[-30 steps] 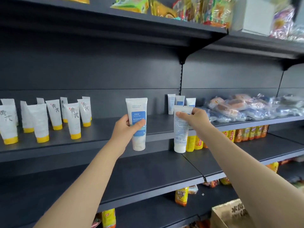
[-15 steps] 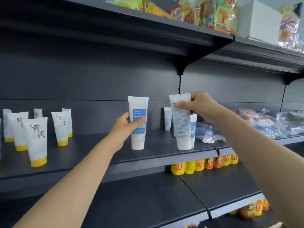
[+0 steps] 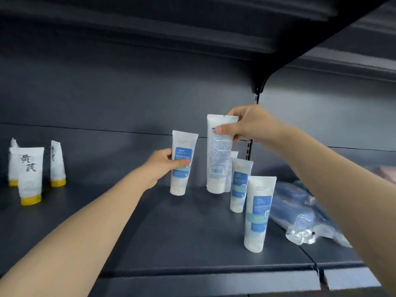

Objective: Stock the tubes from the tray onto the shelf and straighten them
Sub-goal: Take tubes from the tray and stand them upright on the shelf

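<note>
Dark grey metal shelf (image 3: 182, 232) fills my view.

Left hand (image 3: 165, 166): grips the blue-label tube (image 3: 184, 142) round its middle, thumb across the label, fingers curled behind. The tube is cap down and leans slightly right. Its cap is at the shelf surface, towards the far wall; I cannot tell whether it touches.

Right hand (image 3: 246, 125): pinches the printed-back tube (image 3: 218, 159) at its crimped top, thumb on the printed face, fingers behind. The tube is upright, cap down, just right of the blue-label tube and apart from it. I cannot confirm contact with the shelf.

Two standing tubes (image 3: 258, 213) of the same white-and-blue kind stand cap down to the right, in a row running near to far. The farther one is just beside the printed-back tube.

Far left: yellow-capped tubes (image 3: 30, 174) with black characters, upright, well apart from both hands.

Right: plastic-wrapped packs (image 3: 300, 213) lie flat, near the nearest standing tube.
</note>
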{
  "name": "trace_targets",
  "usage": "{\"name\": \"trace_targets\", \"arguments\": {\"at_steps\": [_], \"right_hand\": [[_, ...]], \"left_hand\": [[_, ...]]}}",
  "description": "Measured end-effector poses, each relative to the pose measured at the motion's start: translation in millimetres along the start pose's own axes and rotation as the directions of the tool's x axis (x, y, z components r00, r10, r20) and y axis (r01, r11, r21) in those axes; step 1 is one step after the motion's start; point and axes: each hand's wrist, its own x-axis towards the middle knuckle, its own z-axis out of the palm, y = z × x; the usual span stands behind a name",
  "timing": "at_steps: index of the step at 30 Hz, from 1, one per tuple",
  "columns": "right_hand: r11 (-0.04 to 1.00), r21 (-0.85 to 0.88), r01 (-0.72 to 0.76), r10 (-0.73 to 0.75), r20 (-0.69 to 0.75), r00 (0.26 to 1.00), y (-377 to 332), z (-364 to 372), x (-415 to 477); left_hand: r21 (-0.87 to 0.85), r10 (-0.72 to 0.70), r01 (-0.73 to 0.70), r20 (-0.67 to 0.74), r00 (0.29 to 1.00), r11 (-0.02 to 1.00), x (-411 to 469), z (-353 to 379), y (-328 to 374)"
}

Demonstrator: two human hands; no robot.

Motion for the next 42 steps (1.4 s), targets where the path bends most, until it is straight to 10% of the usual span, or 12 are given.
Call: {"name": "trace_targets", "arguments": {"at_steps": [9,28,36,42], "right_hand": [[0.997,-0.055,-0.048,0.058,0.191,0.980,49,-9,34],[0.976,-0.091,-0.198,0.208,0.124,0.970,101,5,76],[0.981,-0.070,-0.180,0.188,0.134,0.973,105,4,79],[0.983,-0.051,-0.174,0.179,0.136,0.974,103,1,78]], "left_hand": [[0.130,0.002,-0.002,0.003,1.000,0.991,71,23,-36],[0.162,0.106,-0.119,0.084,0.991,0.980,154,56,-102],[0.424,0.098,-0.174,0.195,0.976,0.889,162,56,-92],[0.202,-0.070,0.012,0.284,0.956,0.979,162,52,-96]]}}
